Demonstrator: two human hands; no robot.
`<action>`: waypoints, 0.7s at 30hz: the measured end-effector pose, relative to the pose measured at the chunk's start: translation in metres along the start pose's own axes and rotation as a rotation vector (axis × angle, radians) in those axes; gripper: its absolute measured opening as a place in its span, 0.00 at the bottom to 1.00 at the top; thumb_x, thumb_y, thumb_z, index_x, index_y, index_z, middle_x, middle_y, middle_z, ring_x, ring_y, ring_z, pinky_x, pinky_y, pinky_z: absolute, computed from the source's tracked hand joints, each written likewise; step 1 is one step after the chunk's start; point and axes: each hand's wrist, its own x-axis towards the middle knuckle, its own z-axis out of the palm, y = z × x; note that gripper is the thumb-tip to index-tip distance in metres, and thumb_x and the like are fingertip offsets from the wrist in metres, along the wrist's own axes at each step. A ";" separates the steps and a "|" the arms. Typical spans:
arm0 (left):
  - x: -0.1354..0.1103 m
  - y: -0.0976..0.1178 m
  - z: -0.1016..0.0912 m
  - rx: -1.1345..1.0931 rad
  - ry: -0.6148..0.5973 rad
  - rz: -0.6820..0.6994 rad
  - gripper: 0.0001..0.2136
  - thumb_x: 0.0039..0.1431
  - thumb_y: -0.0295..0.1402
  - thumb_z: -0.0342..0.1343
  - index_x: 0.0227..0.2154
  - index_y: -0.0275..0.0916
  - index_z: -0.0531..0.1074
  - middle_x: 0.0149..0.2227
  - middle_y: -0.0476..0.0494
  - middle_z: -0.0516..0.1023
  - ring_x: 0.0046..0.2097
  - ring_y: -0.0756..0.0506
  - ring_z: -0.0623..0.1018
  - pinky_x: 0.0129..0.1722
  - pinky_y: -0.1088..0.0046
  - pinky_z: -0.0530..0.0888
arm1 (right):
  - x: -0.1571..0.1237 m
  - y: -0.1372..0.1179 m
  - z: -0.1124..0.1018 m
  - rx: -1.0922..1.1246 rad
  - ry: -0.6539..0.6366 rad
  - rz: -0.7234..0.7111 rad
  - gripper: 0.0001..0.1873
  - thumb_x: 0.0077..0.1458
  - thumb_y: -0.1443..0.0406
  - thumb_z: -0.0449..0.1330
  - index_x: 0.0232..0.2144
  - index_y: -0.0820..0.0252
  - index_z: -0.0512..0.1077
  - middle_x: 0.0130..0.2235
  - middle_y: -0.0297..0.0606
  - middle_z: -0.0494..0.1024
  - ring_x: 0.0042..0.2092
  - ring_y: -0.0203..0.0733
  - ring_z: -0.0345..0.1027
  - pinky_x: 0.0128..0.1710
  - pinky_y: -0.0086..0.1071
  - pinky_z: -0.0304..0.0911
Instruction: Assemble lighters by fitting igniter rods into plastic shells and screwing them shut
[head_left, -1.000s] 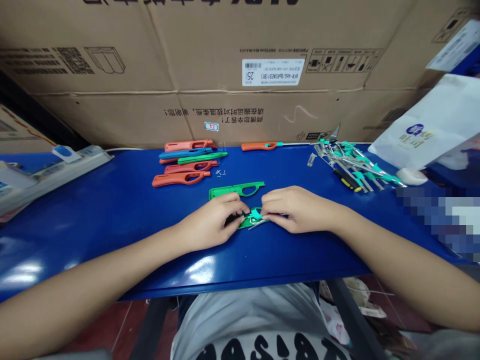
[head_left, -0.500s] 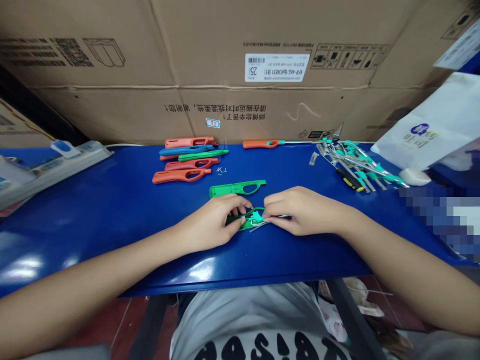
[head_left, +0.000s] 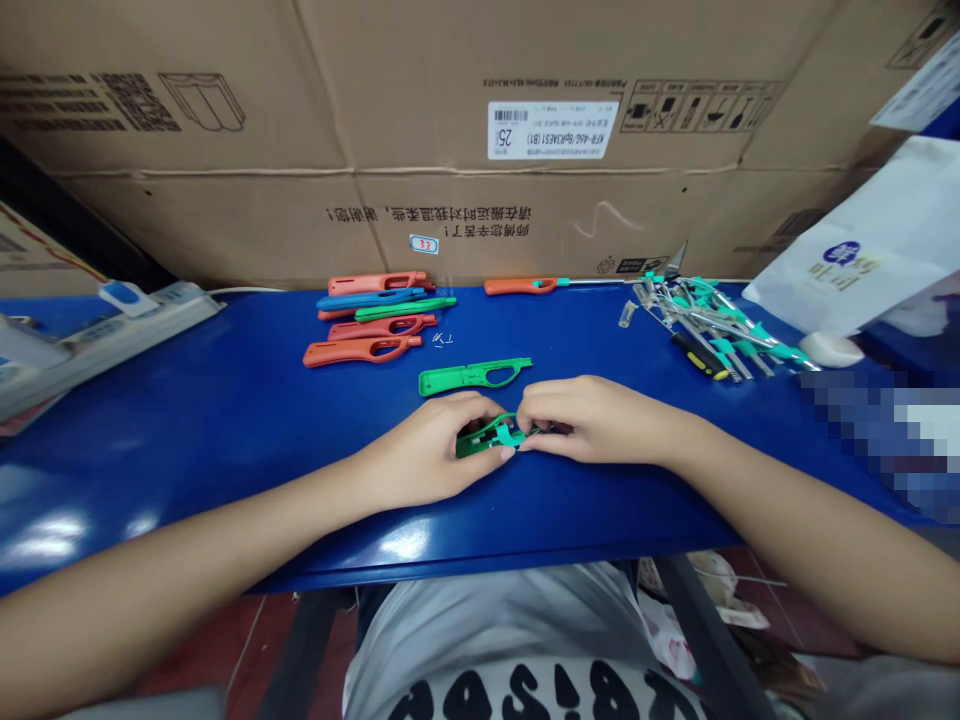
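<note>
Left grip (head_left: 431,445): I'm curling fingers around a hollow green plastic handle shell (head_left: 466,447), frame centre | Right grip (head_left: 585,420): I'm holding fingertips nearly together beside its teal plastic piece (head_left: 508,436), can't tell if gripping | Matching green plastic half (head_left: 457,378): lying just above

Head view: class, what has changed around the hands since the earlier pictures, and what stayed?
The left hand has slid its thumb rightward, to the teal piece. The thin rod seen below the held green shell no longer shows there. The right hand stays at the shell's right end; the far green shell lies unmoved.
</note>
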 end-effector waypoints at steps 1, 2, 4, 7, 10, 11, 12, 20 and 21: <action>0.001 -0.001 0.001 0.003 0.010 -0.009 0.10 0.64 0.35 0.57 0.46 0.39 0.76 0.44 0.43 0.80 0.45 0.44 0.79 0.47 0.66 0.74 | 0.001 0.000 0.000 0.004 0.013 0.019 0.03 0.63 0.65 0.61 0.37 0.59 0.72 0.35 0.34 0.74 0.33 0.35 0.66 0.32 0.28 0.55; 0.001 -0.001 0.002 0.004 0.016 -0.022 0.10 0.65 0.36 0.56 0.45 0.38 0.76 0.43 0.43 0.81 0.44 0.44 0.78 0.46 0.66 0.74 | 0.001 0.000 0.000 0.009 0.027 0.036 0.05 0.63 0.64 0.62 0.38 0.59 0.70 0.35 0.33 0.74 0.32 0.35 0.64 0.32 0.28 0.55; 0.002 -0.003 0.004 -0.002 0.021 -0.045 0.08 0.66 0.35 0.56 0.43 0.38 0.76 0.41 0.44 0.80 0.41 0.45 0.78 0.44 0.67 0.73 | 0.002 -0.001 0.000 0.016 0.054 0.055 0.09 0.62 0.61 0.64 0.40 0.58 0.68 0.37 0.33 0.73 0.32 0.34 0.62 0.32 0.28 0.55; 0.002 -0.005 0.004 -0.011 0.029 -0.050 0.06 0.65 0.33 0.56 0.41 0.38 0.76 0.40 0.45 0.80 0.40 0.46 0.77 0.42 0.68 0.73 | 0.002 0.000 0.000 0.018 0.080 0.074 0.13 0.62 0.59 0.64 0.44 0.58 0.68 0.44 0.38 0.72 0.32 0.34 0.62 0.32 0.29 0.57; 0.002 -0.004 0.003 -0.007 0.032 -0.033 0.06 0.64 0.32 0.56 0.41 0.38 0.75 0.39 0.46 0.79 0.38 0.46 0.76 0.40 0.69 0.72 | 0.002 0.002 0.001 0.016 0.073 0.063 0.16 0.62 0.58 0.65 0.48 0.58 0.69 0.46 0.40 0.73 0.33 0.35 0.64 0.33 0.30 0.58; 0.002 -0.004 0.003 -0.004 0.032 -0.028 0.06 0.64 0.32 0.56 0.41 0.38 0.75 0.39 0.46 0.79 0.38 0.47 0.76 0.40 0.69 0.71 | 0.002 0.003 0.002 0.012 0.064 0.049 0.16 0.62 0.58 0.65 0.48 0.59 0.70 0.44 0.39 0.74 0.33 0.35 0.64 0.34 0.30 0.59; 0.002 -0.004 0.003 -0.004 0.033 -0.024 0.06 0.64 0.31 0.56 0.41 0.38 0.75 0.39 0.46 0.78 0.38 0.47 0.76 0.40 0.69 0.71 | 0.002 0.004 0.002 0.005 0.056 0.033 0.15 0.62 0.58 0.64 0.47 0.60 0.71 0.42 0.39 0.75 0.34 0.36 0.65 0.34 0.30 0.59; 0.002 -0.005 0.004 -0.007 0.046 -0.005 0.05 0.64 0.31 0.55 0.40 0.39 0.74 0.38 0.47 0.78 0.38 0.47 0.75 0.40 0.70 0.70 | 0.001 0.008 0.002 -0.026 0.042 -0.038 0.12 0.65 0.60 0.60 0.46 0.63 0.75 0.40 0.41 0.77 0.36 0.38 0.69 0.36 0.29 0.61; 0.002 -0.005 0.004 -0.003 0.049 -0.002 0.05 0.64 0.32 0.55 0.40 0.39 0.74 0.38 0.48 0.77 0.37 0.47 0.75 0.39 0.70 0.70 | 0.001 0.008 0.002 -0.027 0.038 -0.043 0.12 0.65 0.60 0.60 0.46 0.63 0.74 0.40 0.41 0.77 0.36 0.37 0.69 0.36 0.29 0.61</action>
